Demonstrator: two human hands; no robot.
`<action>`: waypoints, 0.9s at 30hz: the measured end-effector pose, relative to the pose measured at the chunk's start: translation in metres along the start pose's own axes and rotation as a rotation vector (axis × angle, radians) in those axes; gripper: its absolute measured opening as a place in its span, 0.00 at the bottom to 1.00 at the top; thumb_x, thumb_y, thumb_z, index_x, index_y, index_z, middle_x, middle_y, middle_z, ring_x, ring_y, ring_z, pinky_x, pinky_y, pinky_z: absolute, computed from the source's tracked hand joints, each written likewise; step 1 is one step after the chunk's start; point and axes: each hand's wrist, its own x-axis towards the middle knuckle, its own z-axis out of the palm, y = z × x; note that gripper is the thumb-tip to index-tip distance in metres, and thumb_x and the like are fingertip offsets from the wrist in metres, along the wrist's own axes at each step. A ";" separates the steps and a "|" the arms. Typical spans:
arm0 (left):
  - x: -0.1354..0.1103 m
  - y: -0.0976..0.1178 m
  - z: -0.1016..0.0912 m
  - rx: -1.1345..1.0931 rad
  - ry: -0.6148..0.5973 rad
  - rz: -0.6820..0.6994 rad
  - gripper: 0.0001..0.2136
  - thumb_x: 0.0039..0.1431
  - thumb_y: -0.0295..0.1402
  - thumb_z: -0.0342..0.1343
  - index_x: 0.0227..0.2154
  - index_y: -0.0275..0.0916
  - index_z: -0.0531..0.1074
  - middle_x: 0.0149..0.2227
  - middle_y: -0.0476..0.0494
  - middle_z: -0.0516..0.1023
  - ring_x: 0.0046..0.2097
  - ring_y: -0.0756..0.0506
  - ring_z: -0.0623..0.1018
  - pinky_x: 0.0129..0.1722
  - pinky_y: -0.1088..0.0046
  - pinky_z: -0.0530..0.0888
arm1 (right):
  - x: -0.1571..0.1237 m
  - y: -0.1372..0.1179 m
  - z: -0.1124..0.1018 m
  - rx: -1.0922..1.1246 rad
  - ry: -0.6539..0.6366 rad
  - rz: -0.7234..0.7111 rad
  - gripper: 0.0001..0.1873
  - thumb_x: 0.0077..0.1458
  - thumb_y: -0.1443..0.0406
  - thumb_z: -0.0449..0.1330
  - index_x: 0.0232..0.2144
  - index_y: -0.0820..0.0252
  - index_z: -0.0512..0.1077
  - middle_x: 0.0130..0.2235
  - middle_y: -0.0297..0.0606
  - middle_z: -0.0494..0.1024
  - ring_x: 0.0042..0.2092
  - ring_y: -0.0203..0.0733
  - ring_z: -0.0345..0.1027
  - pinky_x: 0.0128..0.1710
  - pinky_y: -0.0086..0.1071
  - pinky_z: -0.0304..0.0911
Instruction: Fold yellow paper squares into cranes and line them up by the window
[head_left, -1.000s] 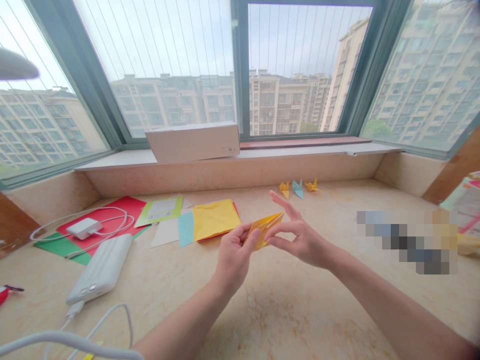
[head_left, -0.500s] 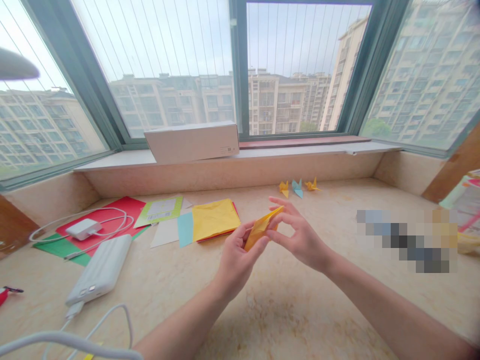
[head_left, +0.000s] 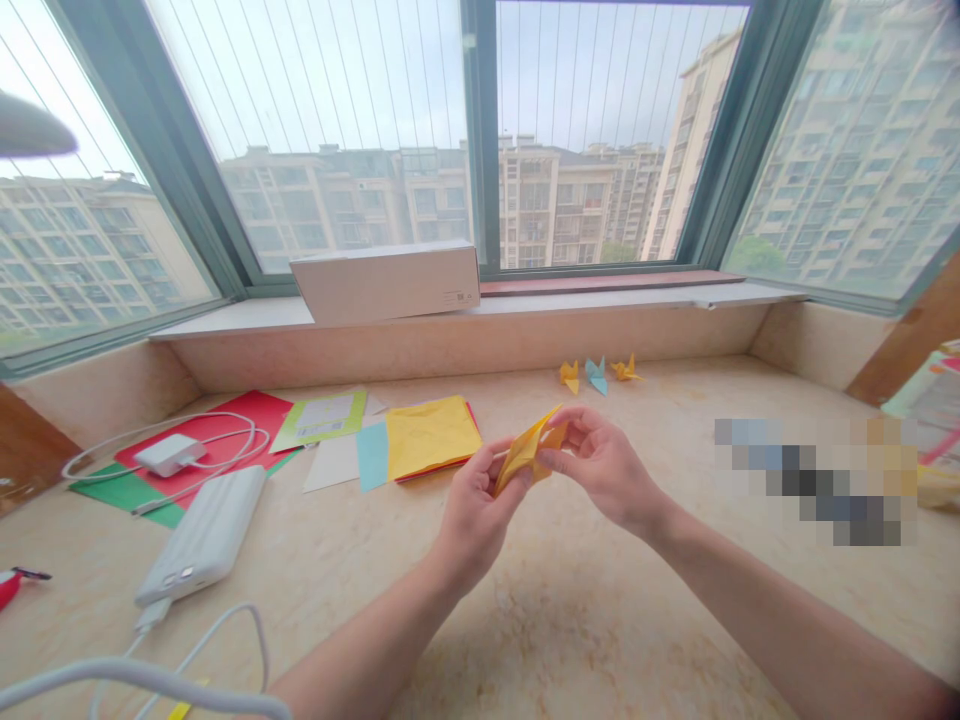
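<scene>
A folded piece of yellow origami paper is held up off the stone surface between both hands. My left hand grips its lower left part, thumb in front and fingers behind. At its right side, my right hand pinches a flap between thumb and fingers, and the flap stands away from the body of the paper. Behind the hands are three small folded paper cranes: a yellow crane, a blue crane and another yellow crane.
Left of the hands lies a stack of yellow paper over blue and red sheets. Farther left are a white power bank, a white charger with cables and red paper. A white box stands on the windowsill.
My right hand has drawn a flap of the yellow paper out to the right, so the paper has opened wider. My left hand keeps its hold in nearly the same place.
</scene>
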 end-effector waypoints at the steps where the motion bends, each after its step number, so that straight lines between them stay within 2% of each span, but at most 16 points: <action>1: 0.000 0.000 0.000 0.004 0.001 -0.001 0.13 0.55 0.32 0.65 0.43 0.39 0.75 0.40 0.43 0.83 0.43 0.43 0.81 0.46 0.68 0.75 | 0.000 -0.001 0.002 0.012 0.015 0.001 0.17 0.49 0.60 0.70 0.37 0.53 0.68 0.36 0.34 0.78 0.39 0.40 0.74 0.42 0.37 0.71; 8: -0.002 0.004 -0.001 0.002 -0.003 -0.018 0.14 0.54 0.36 0.65 0.43 0.39 0.77 0.44 0.41 0.82 0.45 0.42 0.80 0.46 0.68 0.74 | -0.004 0.000 0.006 -0.043 0.068 -0.040 0.18 0.48 0.59 0.71 0.39 0.55 0.70 0.37 0.36 0.78 0.40 0.40 0.74 0.43 0.36 0.72; 15: 0.000 0.005 -0.001 0.008 0.023 -0.091 0.13 0.56 0.40 0.64 0.35 0.34 0.79 0.33 0.44 0.81 0.35 0.45 0.80 0.40 0.67 0.77 | -0.007 0.002 0.007 -0.054 0.032 -0.063 0.18 0.51 0.62 0.69 0.44 0.51 0.70 0.40 0.35 0.77 0.43 0.40 0.73 0.46 0.37 0.71; 18: 0.000 0.004 0.000 0.003 0.020 -0.104 0.13 0.56 0.40 0.64 0.35 0.34 0.78 0.32 0.44 0.81 0.34 0.46 0.79 0.40 0.67 0.78 | -0.007 0.001 0.007 -0.020 -0.002 -0.048 0.25 0.51 0.63 0.68 0.51 0.48 0.67 0.42 0.35 0.76 0.43 0.41 0.73 0.44 0.38 0.73; 22: -0.002 0.005 0.001 -0.054 0.010 -0.097 0.12 0.57 0.39 0.63 0.36 0.34 0.77 0.35 0.42 0.82 0.36 0.46 0.80 0.40 0.68 0.78 | -0.006 -0.002 0.006 0.042 -0.001 -0.056 0.36 0.51 0.64 0.68 0.59 0.40 0.59 0.49 0.35 0.72 0.43 0.40 0.74 0.43 0.39 0.74; 25: -0.003 0.005 0.003 -0.100 0.003 -0.109 0.12 0.58 0.39 0.62 0.39 0.35 0.75 0.37 0.41 0.82 0.37 0.45 0.81 0.42 0.66 0.78 | -0.006 -0.005 0.007 0.098 -0.016 -0.026 0.38 0.51 0.64 0.68 0.60 0.38 0.58 0.50 0.35 0.71 0.43 0.40 0.74 0.42 0.38 0.75; 27: -0.004 0.005 0.003 -0.107 0.004 -0.109 0.12 0.59 0.39 0.62 0.39 0.35 0.75 0.36 0.41 0.82 0.37 0.46 0.81 0.42 0.66 0.78 | -0.005 -0.006 0.006 0.117 -0.033 -0.004 0.39 0.50 0.64 0.69 0.61 0.40 0.59 0.49 0.36 0.72 0.44 0.41 0.75 0.42 0.38 0.75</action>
